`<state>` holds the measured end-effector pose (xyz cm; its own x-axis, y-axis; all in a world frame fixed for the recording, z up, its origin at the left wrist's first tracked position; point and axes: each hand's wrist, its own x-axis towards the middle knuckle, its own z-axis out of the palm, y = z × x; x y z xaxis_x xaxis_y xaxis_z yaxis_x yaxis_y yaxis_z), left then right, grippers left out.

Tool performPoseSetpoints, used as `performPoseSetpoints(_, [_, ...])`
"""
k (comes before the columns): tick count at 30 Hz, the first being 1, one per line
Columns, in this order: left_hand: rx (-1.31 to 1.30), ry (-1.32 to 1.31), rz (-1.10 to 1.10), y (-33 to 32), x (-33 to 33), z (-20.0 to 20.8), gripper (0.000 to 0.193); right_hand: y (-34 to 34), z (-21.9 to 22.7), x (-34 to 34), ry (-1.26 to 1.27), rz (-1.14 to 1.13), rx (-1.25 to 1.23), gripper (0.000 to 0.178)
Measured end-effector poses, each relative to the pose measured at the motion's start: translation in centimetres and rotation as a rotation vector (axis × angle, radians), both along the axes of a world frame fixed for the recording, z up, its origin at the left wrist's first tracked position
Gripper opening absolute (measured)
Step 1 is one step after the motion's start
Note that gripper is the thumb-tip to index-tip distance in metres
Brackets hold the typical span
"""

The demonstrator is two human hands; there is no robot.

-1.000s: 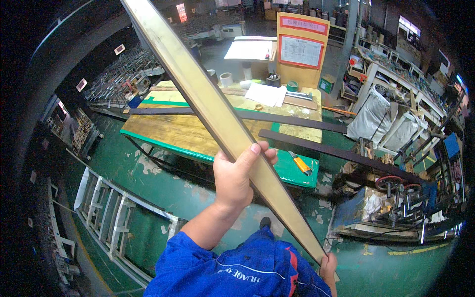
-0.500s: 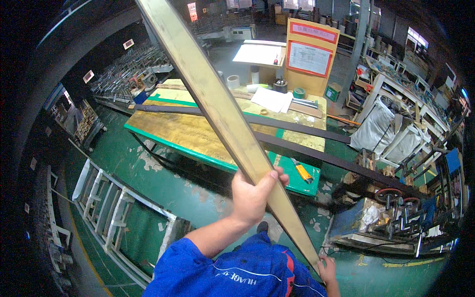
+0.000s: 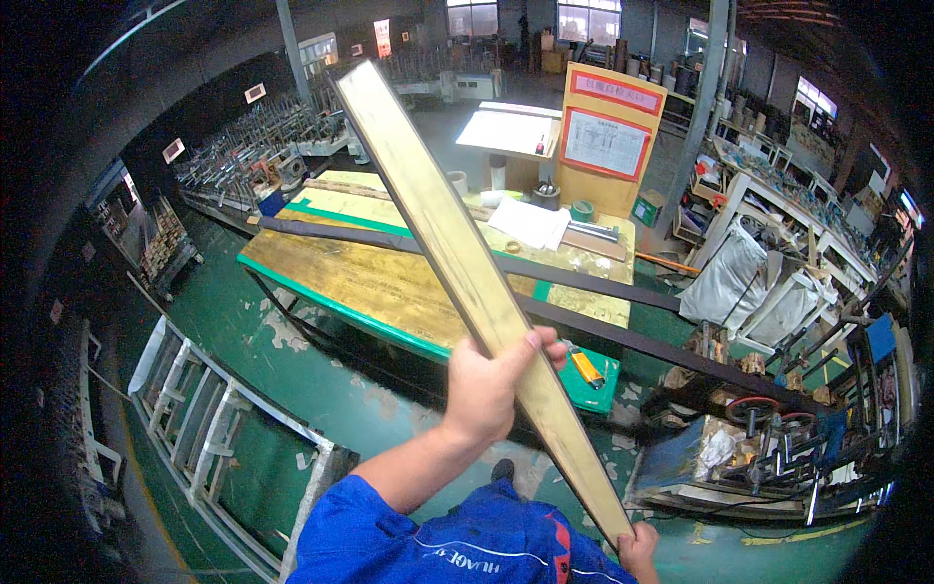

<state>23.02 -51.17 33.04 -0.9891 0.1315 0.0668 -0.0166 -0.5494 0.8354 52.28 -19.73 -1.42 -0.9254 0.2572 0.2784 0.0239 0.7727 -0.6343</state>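
Note:
A long, flat, pale-yellow board (image 3: 443, 234) with dark edges slants across the view, raised above the work table (image 3: 360, 282). My left hand (image 3: 491, 384) is wrapped around it below its middle, with the thumb on the pale face and the fingertips showing at the far edge. At its near lower end, my right hand (image 3: 637, 550) grips the board's edge. The board's far end points up and to the left, over the back of the table. Beneath it, two long dark strips lie across the table, the nearer one being a dark bar (image 3: 662, 346).
A yellow-handled cutter (image 3: 586, 368) lies on the table's green right end. White papers (image 3: 528, 222) and a green tape roll (image 3: 582, 209) sit farther back. A white metal frame (image 3: 209, 428) stands at left; machinery with a red handwheel (image 3: 751, 411) is at right.
The board's far end has dropped into view from beyond the upper edge. Both hands keep their hold, and the right one appears slightly lower. The view has tilted a little.

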Motion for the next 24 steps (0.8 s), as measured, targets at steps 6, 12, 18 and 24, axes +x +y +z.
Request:
performPoseSetpoints(6, [0.074,0.031,0.078,-0.7,-2.7,2.0,0.025,5.3,-4.6,7.4,-0.350,-0.102,0.070,0.049])
performPoseSetpoints(12, [0.120,0.066,0.072,-1.1,-4.7,2.5,0.027,7.1,-5.0,11.7,-0.575,-0.313,0.095,0.038])
performPoseSetpoints(18, [0.199,0.060,0.029,-1.1,-5.3,2.7,0.025,8.3,-4.4,13.0,-0.574,-0.267,0.231,0.036])
performPoseSetpoints(24, [0.156,0.056,0.013,-0.7,-5.8,2.4,0.028,8.6,-4.8,13.5,-0.493,-0.219,0.269,0.034])
